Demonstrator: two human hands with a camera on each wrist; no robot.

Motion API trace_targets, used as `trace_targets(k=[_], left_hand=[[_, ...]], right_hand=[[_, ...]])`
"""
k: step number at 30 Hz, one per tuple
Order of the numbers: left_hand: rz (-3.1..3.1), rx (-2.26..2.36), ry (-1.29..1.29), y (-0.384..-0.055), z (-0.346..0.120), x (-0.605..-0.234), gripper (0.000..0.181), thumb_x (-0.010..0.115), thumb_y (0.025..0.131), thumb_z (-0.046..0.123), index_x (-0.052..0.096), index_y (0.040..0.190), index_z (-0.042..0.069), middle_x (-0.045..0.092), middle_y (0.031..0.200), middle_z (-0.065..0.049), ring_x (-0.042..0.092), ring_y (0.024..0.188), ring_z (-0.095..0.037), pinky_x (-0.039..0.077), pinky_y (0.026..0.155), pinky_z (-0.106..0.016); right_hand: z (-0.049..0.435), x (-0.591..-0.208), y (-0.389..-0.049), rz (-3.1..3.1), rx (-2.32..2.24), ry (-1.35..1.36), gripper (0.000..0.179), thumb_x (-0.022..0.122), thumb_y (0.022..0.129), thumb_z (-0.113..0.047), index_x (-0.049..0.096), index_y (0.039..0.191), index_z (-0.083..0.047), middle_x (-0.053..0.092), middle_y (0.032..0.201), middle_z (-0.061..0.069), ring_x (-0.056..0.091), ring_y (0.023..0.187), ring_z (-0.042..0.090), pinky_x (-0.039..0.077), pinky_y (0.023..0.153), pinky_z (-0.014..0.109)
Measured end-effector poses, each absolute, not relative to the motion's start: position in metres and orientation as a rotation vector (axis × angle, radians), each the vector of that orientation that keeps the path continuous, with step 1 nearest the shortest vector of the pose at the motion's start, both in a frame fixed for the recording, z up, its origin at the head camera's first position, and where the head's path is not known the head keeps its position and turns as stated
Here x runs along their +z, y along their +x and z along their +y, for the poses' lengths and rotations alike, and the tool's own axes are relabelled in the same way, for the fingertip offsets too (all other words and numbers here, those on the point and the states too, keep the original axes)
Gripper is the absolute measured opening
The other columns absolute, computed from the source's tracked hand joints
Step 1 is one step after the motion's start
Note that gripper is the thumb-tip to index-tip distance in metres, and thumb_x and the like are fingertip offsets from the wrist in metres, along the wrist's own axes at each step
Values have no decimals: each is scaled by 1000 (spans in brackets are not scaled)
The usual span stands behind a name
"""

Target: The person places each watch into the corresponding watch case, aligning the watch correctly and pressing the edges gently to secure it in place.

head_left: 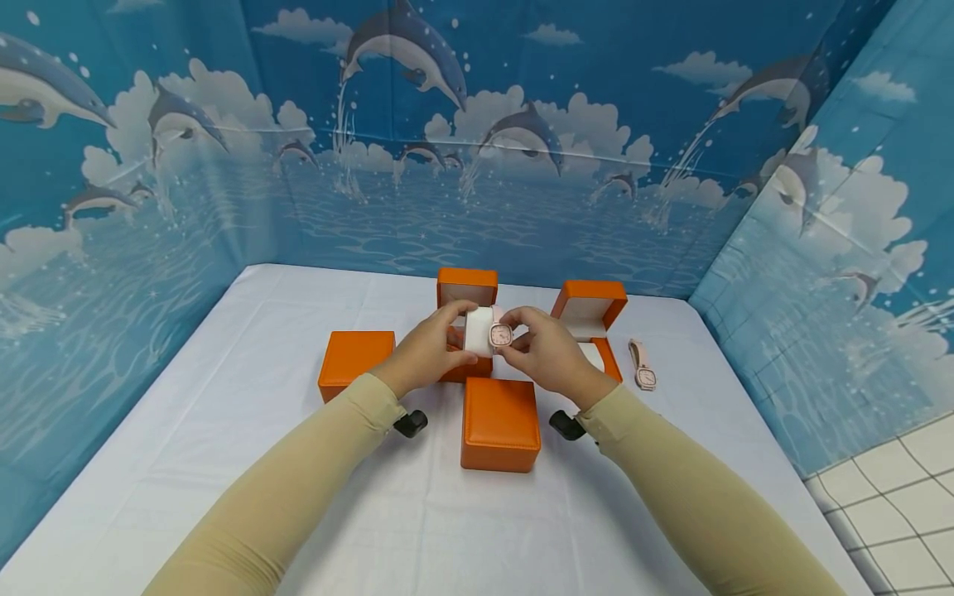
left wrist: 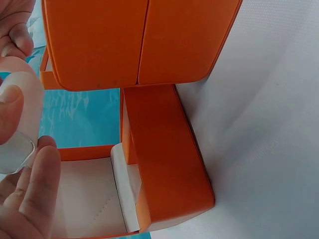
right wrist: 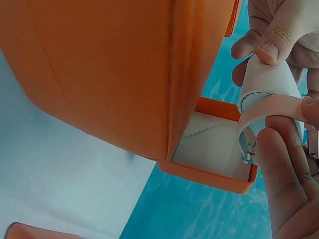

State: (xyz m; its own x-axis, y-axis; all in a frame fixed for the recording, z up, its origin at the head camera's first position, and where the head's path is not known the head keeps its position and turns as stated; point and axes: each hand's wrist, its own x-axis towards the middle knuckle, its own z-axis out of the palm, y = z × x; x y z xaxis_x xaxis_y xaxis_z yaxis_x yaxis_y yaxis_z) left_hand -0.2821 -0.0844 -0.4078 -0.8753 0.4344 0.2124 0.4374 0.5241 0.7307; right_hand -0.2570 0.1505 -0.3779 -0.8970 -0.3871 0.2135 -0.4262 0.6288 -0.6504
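My left hand point(head_left: 423, 353) grips a white watch cushion point(head_left: 479, 333) between thumb and fingers, over the open orange box point(head_left: 467, 278) at the back middle. On the cushion's right, my right hand point(head_left: 550, 351) pinches a pink wristwatch point(head_left: 501, 334) with a squarish face. In the right wrist view the pink strap point(right wrist: 274, 105) curves around the near end of the cushion point(right wrist: 271, 79), with its buckle hanging below. My right fingers point(right wrist: 284, 169) lie inside the strap loop. The left wrist view shows my left thumb point(left wrist: 9, 112) pressed against the cushion point(left wrist: 31, 99).
Another open orange box point(head_left: 613, 298) with a white cushion point(head_left: 592, 356) stands at the right. Beside it a second pink watch point(head_left: 645, 377) lies on the white tablecloth point(head_left: 246, 397). Closed orange boxes sit at left point(head_left: 359, 354) and front middle point(head_left: 501, 418). A dolphin-print curtain point(head_left: 477, 215) borders the table.
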Motion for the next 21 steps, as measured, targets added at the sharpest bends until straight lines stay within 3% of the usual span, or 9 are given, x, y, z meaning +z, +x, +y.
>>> trace_targets(k=[21], left_hand=[[-2646,-1466,-853,-283,-85,-409,79,80,94,14,35,159,17,47,157,-6,71,111,-20,62,95,-35]], right_hand=[[150,-376,-258,-2830,1255,643,41,74,99,-10,56,136,-9,62,138,13,77,98,22,65,81,35]])
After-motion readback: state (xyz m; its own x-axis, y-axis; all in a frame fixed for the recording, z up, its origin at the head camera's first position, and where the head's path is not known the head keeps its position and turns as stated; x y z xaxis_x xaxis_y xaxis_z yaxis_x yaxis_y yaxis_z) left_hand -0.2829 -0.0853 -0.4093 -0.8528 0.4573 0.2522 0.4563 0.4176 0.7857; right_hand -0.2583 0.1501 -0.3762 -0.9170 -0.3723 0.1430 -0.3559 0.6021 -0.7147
